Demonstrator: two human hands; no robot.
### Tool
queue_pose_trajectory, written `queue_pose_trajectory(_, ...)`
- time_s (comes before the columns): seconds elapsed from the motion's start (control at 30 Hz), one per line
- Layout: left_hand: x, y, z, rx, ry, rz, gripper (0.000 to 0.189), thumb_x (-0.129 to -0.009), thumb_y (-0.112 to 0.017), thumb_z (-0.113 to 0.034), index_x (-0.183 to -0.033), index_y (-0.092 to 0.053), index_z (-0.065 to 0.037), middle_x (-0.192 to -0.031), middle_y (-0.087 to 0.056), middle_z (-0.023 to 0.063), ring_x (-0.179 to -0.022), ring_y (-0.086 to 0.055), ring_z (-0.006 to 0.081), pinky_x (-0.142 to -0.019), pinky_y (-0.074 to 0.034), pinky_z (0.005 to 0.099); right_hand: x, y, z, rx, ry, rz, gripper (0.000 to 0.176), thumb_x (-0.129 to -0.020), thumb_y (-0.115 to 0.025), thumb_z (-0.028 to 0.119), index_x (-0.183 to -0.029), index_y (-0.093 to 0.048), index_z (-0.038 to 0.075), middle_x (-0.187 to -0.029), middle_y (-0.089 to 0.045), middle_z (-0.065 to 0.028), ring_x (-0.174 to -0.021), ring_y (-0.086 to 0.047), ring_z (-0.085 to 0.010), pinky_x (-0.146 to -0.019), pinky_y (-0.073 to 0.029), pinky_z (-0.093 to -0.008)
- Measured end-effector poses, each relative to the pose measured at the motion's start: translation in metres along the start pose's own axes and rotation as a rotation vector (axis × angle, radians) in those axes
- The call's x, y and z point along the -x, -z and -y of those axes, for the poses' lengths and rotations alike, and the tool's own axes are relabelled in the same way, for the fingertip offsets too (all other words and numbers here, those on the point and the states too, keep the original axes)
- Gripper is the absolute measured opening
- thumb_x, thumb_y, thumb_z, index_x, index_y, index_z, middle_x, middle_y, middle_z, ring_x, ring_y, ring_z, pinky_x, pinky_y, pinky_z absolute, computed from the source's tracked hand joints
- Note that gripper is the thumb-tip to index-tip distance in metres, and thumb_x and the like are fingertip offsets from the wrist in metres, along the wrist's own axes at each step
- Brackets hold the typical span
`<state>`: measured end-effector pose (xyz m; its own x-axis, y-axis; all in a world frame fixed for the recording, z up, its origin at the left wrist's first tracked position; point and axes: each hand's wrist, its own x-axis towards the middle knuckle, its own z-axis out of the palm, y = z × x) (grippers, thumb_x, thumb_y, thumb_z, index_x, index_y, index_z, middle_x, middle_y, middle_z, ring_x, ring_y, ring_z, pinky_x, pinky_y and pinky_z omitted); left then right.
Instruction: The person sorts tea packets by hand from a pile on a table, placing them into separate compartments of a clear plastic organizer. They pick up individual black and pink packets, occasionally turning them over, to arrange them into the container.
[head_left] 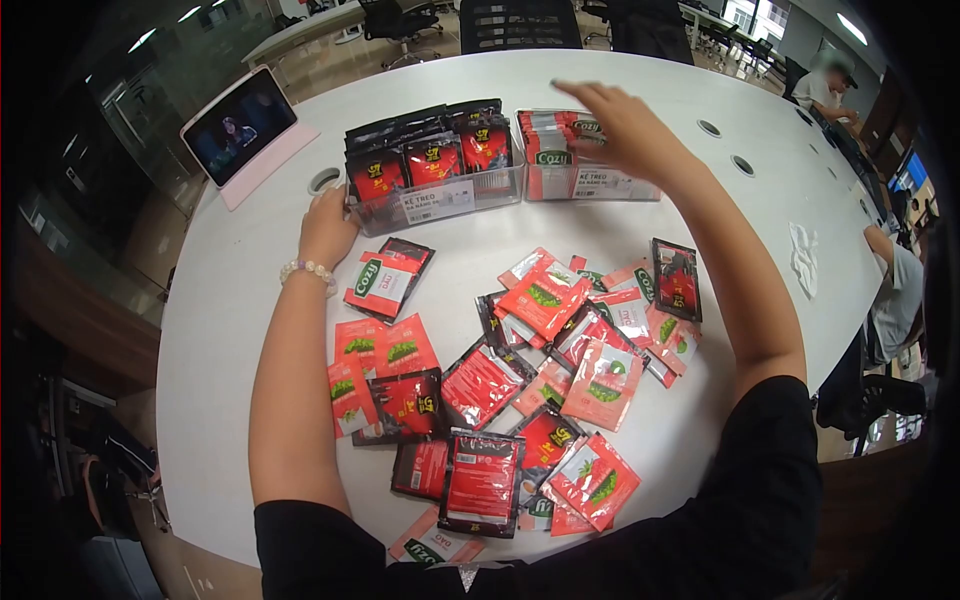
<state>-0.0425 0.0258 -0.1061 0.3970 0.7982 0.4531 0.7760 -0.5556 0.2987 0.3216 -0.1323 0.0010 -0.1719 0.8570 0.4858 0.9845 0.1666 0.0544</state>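
Note:
A clear plastic bin [495, 190] holds upright black-and-red coffee sachets [433, 160]. My left hand [328, 222], with a beaded bracelet at its wrist, grips this bin's left end; its fingertips are partly hidden. Beside it to the right stands a second clear bin [640, 188] with pink Cozy tea sachets [548, 150]. Above that bin's right part hovers my right hand [630, 130], fingers stretched out and nothing visible in them. Loose tea sachets [603, 482] and coffee sachets [482, 483] lie mixed and overlapping on the table between my arms.
A tablet [238, 130] in a pink case stands at the back left of the white table [240, 330]. Cable holes [742, 166] and a crumpled white tissue [803, 260] are on the right. Another person [828, 92] sits at the far right; office chairs [518, 25] stand behind.

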Motion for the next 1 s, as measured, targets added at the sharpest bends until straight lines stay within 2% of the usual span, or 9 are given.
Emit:
queue_pose_trajectory(0.1, -0.001, 0.000, -0.001, -0.006, -0.003, 0.006, 0.023, -0.076, -0.063, -0.009, -0.098, -0.058, -0.003, -0.093, -0.060, 0.0140, -0.094, -0.056, 0.0340, -0.082, -0.046, 0.0434, 0.042, 0.028, 0.047, -0.416, 0.002, 0.484, 0.069, -0.076, -0.073, 0.021, -0.138, -0.043, 0.014, -0.129, -0.053, -0.0135, -0.117, -0.052, -0.0307, -0.097, -0.044, -0.0404)
queue_pose_trajectory(0.23, -0.001, -0.002, 0.000, 0.024, -0.027, -0.014, 0.025, -0.077, -0.063, -0.010, -0.101, -0.058, -0.003, -0.094, -0.060, 0.0139, -0.094, -0.056, 0.0340, -0.082, -0.046, 0.0438, 0.080, 0.022, 0.088, -0.439, 0.251, 0.775, 0.069, -0.075, -0.074, 0.025, -0.136, -0.046, 0.011, -0.133, -0.050, -0.0136, -0.119, -0.050, -0.0311, -0.099, -0.042, -0.0408)
queue_pose_trajectory(0.27, 0.001, 0.000, -0.002, 0.038, -0.019, -0.017, 0.026, -0.077, -0.064, -0.010, -0.101, -0.059, -0.003, -0.094, -0.060, 0.0139, -0.094, -0.056, 0.0340, -0.082, -0.046, 0.0439, 0.086, 0.013, 0.095, -0.381, 0.323, 0.588, 0.057, -0.079, -0.070, 0.026, -0.130, -0.051, 0.012, -0.120, -0.059, -0.0147, -0.109, -0.057, -0.0322, -0.091, -0.046, -0.0416)
queue_pose_trajectory(0.4, -0.003, -0.007, 0.009, 0.004, -0.030, 0.007, 0.027, -0.077, -0.065, -0.011, -0.102, -0.058, -0.003, -0.094, -0.060, 0.0139, -0.092, -0.056, 0.0344, -0.081, -0.046, 0.0442, 0.069, 0.013, 0.092, -0.415, 0.210, 0.581, 0.022, -0.089, -0.057, 0.023, -0.106, -0.061, 0.010, -0.073, -0.063, -0.0143, -0.070, -0.060, -0.0351, -0.066, -0.046, -0.0439)
queue_pose_trajectory(0.5, -0.005, -0.009, 0.012, 0.015, -0.022, 0.022, 0.027, -0.077, -0.065, -0.011, -0.101, -0.059, -0.003, -0.094, -0.060, 0.0140, -0.092, -0.056, 0.0345, -0.081, -0.046, 0.0443, 0.059, 0.009, 0.063, -0.522, 0.168, 0.490, 0.022, -0.091, -0.054, 0.023, -0.105, -0.060, 0.007, -0.076, -0.063, -0.0148, -0.071, -0.059, -0.0347, -0.066, -0.046, -0.0426)
queue_pose_trajectory(0.67, -0.006, -0.010, 0.015, 0.064, -0.011, 0.036, 0.028, -0.077, -0.066, -0.012, -0.103, -0.059, -0.005, -0.094, -0.061, 0.0142, -0.093, -0.056, 0.0345, -0.080, -0.045, 0.0444, 0.056, 0.019, 0.050, -0.642, 0.017, 0.276, 0.027, -0.082, -0.061, 0.000, -0.108, -0.057, 0.002, -0.095, -0.066, -0.0137, -0.080, -0.064, -0.0256, -0.075, -0.050, -0.0341)
queue_pose_trajectory(0.77, -0.005, -0.007, 0.010, 0.060, -0.013, 0.037, 0.029, -0.077, -0.066, -0.011, -0.104, -0.059, -0.005, -0.094, -0.061, 0.0143, -0.093, -0.056, 0.0344, -0.080, -0.045, 0.0444, 0.059, 0.011, 0.054, -0.655, 0.071, 0.275, 0.029, -0.084, -0.059, 0.002, -0.112, -0.056, 0.002, -0.098, -0.065, -0.0134, -0.085, -0.064, -0.0229, -0.078, -0.051, -0.0320)
queue_pose_trajectory(0.87, -0.006, -0.007, 0.011, 0.051, -0.018, 0.028, 0.029, -0.077, -0.066, -0.011, -0.104, -0.059, -0.005, -0.094, -0.060, 0.0143, -0.093, -0.056, 0.0343, -0.080, -0.045, 0.0443, 0.056, 0.027, 0.067, -0.733, -0.134, 0.521, 0.030, -0.086, -0.056, 0.002, -0.116, -0.055, 0.003, -0.101, -0.065, -0.0125, -0.090, -0.063, -0.0190, -0.081, -0.051, -0.0330)
queue_pose_trajectory(1.0, -0.007, -0.010, 0.015, 0.063, -0.027, 0.029, 0.030, -0.077, -0.065, -0.010, -0.105, -0.059, -0.005, -0.094, -0.060, 0.0142, -0.092, -0.056, 0.0343, -0.080, -0.045, 0.0442, 0.056, 0.022, 0.062, -0.932, -0.207, 0.293, 0.036, -0.086, -0.052, -0.001, -0.122, -0.051, 0.005, -0.104, -0.064, -0.0110, -0.093, -0.062, -0.0172, -0.079, -0.052, -0.0330)
